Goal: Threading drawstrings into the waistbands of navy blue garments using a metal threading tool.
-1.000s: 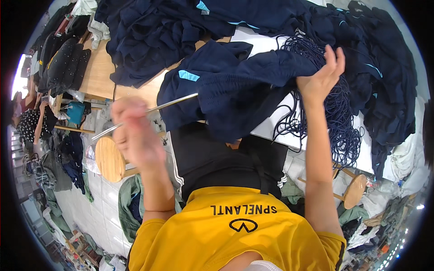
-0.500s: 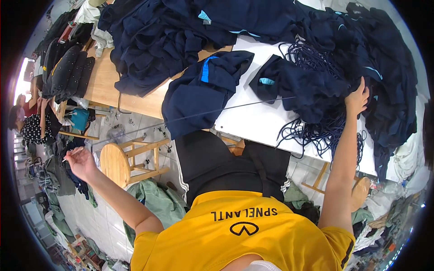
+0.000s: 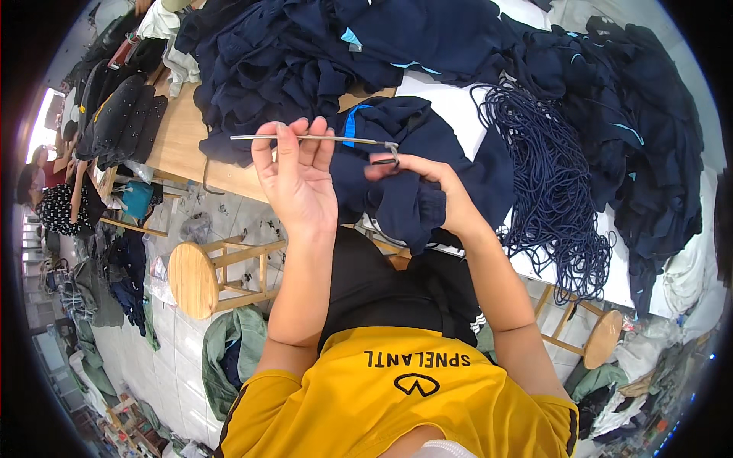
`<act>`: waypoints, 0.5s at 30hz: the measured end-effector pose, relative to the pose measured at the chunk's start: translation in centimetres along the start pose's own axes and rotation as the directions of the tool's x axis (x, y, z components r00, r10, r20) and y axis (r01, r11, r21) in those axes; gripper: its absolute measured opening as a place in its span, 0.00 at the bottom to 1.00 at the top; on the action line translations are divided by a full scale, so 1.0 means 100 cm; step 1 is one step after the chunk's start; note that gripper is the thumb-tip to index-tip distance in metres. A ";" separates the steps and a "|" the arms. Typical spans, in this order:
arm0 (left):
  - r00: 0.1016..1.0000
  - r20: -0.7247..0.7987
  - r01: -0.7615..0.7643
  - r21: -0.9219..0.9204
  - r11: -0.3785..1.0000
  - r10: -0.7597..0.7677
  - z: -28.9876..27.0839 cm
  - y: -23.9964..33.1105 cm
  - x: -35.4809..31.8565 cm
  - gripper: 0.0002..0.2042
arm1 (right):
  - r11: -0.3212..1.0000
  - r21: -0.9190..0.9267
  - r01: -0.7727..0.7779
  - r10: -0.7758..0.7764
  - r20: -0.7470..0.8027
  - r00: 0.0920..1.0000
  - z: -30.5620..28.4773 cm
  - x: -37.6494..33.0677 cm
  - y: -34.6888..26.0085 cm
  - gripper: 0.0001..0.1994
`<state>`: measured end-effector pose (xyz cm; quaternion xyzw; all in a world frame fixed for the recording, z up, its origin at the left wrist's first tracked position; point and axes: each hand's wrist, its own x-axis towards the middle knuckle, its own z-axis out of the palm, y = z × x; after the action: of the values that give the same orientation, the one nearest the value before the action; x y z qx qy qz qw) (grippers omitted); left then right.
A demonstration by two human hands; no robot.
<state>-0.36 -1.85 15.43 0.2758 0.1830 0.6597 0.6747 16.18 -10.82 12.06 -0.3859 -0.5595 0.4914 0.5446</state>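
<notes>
A thin metal rod (image 3: 305, 138) lies level across my left hand (image 3: 300, 179), pinched between thumb and fingers with the palm turned up. At the rod's right end a short grey and dark loop (image 3: 393, 155) hangs by the fingers of my right hand (image 3: 435, 187). That hand is curled, its fingertips partly blurred, and it seems to grip the dark cord end at the loop. Under it a navy garment (image 3: 458, 153) with a ribbed cuff and a bright blue strip spreads over the table edge.
A bundle of navy cords (image 3: 538, 175) hangs over the white tabletop (image 3: 439, 93). Heaped navy garments (image 3: 267, 76) cover the far side. Wooden stools (image 3: 192, 281) stand left and right. Green cloth (image 3: 235, 343) lies on the floor. Other people are at the far left.
Both hands have come together in front of me, the left from far left, the right from the cord bundle. The stretched cord no longer shows; the metal rod does. The garment has shifted right.
</notes>
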 end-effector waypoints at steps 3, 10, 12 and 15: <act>1.000 -0.017 -0.015 0.025 1.000 0.015 -0.002 0.000 -0.003 0.08 | 0.992 0.113 0.049 -0.029 -0.173 0.985 0.002 -0.005 0.004 0.15; 1.000 -0.022 -0.002 0.064 0.998 0.004 -0.004 -0.001 -0.012 0.06 | 0.960 -0.279 0.032 -0.097 -0.219 0.971 0.007 -0.011 -0.007 0.19; 0.999 -0.011 -0.044 0.092 0.995 0.045 -0.004 -0.002 -0.012 0.06 | 0.956 -0.292 0.042 -0.114 -0.234 0.966 0.008 -0.013 -0.005 0.21; 0.998 -0.029 -0.050 0.139 0.989 0.055 -0.004 0.000 -0.011 0.06 | 0.936 -0.341 0.088 -0.181 -0.250 0.951 0.011 -0.015 -0.009 0.21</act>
<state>-0.68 -2.88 14.97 0.3158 0.2320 0.6673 0.6334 15.35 -12.61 12.72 -0.4962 -0.5763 0.2944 0.5788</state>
